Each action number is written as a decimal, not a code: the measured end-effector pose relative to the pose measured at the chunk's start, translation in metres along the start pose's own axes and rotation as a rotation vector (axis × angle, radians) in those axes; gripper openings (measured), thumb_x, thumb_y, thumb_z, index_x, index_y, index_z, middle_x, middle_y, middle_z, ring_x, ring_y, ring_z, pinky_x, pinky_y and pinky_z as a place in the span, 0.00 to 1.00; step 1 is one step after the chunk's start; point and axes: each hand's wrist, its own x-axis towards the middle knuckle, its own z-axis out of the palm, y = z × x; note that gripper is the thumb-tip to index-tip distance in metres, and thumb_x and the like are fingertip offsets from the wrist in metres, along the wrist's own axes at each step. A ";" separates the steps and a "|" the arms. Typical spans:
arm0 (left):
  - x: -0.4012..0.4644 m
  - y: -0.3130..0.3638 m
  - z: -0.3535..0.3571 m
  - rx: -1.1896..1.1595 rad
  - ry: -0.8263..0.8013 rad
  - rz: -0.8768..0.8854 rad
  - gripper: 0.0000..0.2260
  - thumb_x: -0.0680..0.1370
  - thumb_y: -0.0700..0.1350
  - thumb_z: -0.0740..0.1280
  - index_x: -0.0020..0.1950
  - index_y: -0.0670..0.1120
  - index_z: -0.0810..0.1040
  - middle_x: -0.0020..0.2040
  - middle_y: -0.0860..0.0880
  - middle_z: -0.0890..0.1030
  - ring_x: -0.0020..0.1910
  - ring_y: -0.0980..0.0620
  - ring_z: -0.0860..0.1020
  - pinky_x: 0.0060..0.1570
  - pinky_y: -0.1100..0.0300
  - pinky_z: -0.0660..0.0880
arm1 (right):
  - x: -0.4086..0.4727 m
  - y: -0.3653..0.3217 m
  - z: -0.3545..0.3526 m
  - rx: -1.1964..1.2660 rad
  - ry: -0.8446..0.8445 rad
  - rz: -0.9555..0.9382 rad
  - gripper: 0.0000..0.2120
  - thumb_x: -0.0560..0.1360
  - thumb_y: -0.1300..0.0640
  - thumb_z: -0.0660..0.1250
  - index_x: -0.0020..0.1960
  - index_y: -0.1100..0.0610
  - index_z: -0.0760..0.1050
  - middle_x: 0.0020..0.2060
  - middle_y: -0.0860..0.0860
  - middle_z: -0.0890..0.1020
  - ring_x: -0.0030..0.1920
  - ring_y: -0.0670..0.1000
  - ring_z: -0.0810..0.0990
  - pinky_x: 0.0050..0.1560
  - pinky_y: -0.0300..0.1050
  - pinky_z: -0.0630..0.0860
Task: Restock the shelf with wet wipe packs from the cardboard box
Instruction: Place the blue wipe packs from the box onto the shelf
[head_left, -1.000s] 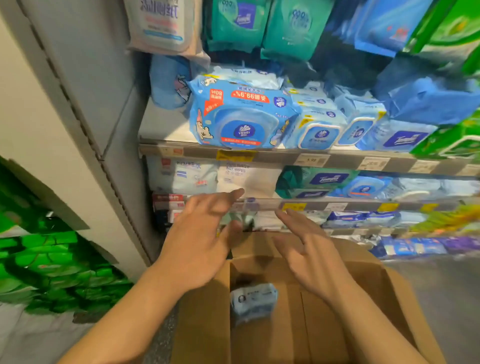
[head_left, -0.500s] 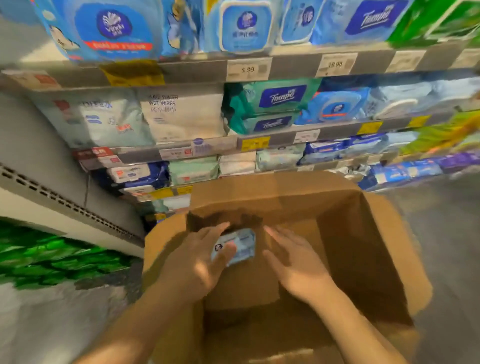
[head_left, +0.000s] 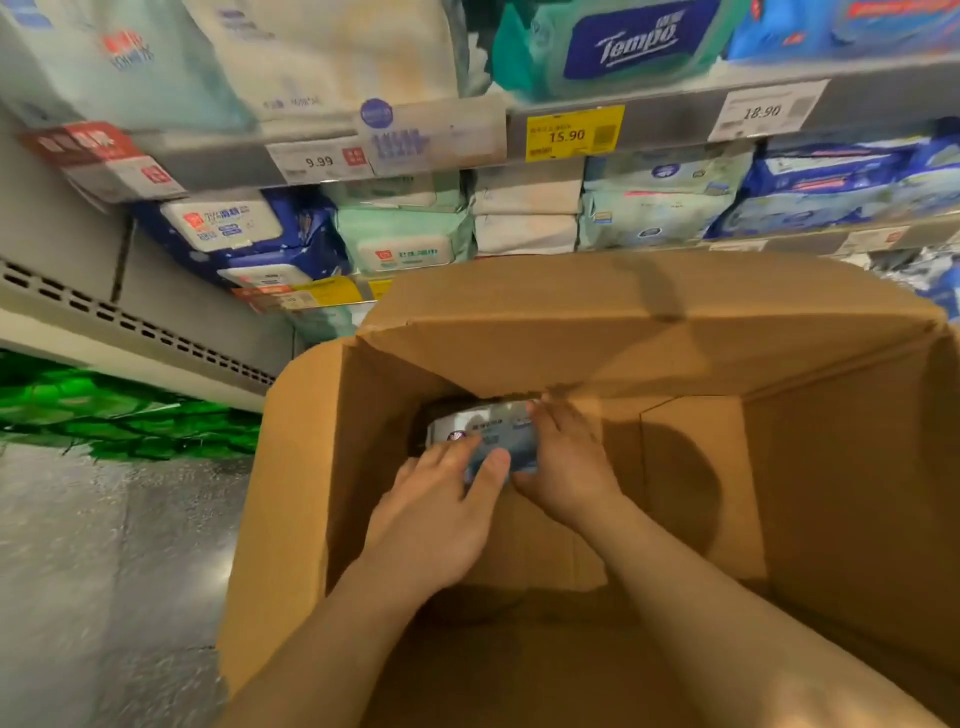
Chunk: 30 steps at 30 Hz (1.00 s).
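Observation:
An open cardboard box (head_left: 779, 467) stands on the floor in front of the shelf (head_left: 670, 122). A small blue-grey wet wipe pack (head_left: 488, 428) lies at the box's far left corner. My left hand (head_left: 441, 514) holds its near left side, thumb on top. My right hand (head_left: 566, 462) grips its right end. Both forearms reach down into the box. The pack's underside is hidden.
Shelves above the box hold stacked wipe packs in white, mint, blue and a teal Tempo pack (head_left: 613, 47), with price tags (head_left: 574, 132) along the rails. Green packaged goods (head_left: 104, 415) sit low at the left. Grey floor (head_left: 104, 571) lies left of the box.
The view dropped from the upper shelves into the box. Both hands went down from above the box and closed in on the wipe pack at its bottom.

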 end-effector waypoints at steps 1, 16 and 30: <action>0.004 -0.002 0.005 -0.017 0.005 -0.012 0.31 0.81 0.69 0.44 0.81 0.59 0.62 0.80 0.57 0.65 0.78 0.52 0.61 0.76 0.47 0.63 | 0.008 0.001 0.010 -0.002 -0.022 -0.013 0.47 0.72 0.39 0.74 0.82 0.49 0.52 0.81 0.51 0.56 0.80 0.55 0.57 0.78 0.55 0.61; 0.021 -0.012 0.023 -0.371 0.014 -0.345 0.28 0.84 0.67 0.44 0.75 0.55 0.70 0.66 0.50 0.76 0.65 0.52 0.73 0.70 0.50 0.69 | 0.026 -0.001 0.053 -0.440 0.059 -0.085 0.46 0.71 0.47 0.75 0.79 0.55 0.52 0.75 0.58 0.63 0.74 0.62 0.63 0.73 0.58 0.64; -0.021 0.013 -0.010 -1.109 -0.110 -0.696 0.27 0.83 0.67 0.57 0.75 0.51 0.70 0.52 0.48 0.77 0.72 0.38 0.71 0.70 0.35 0.71 | -0.074 0.008 0.002 -0.221 0.244 -0.048 0.32 0.66 0.52 0.76 0.68 0.52 0.71 0.57 0.50 0.71 0.57 0.53 0.68 0.40 0.45 0.80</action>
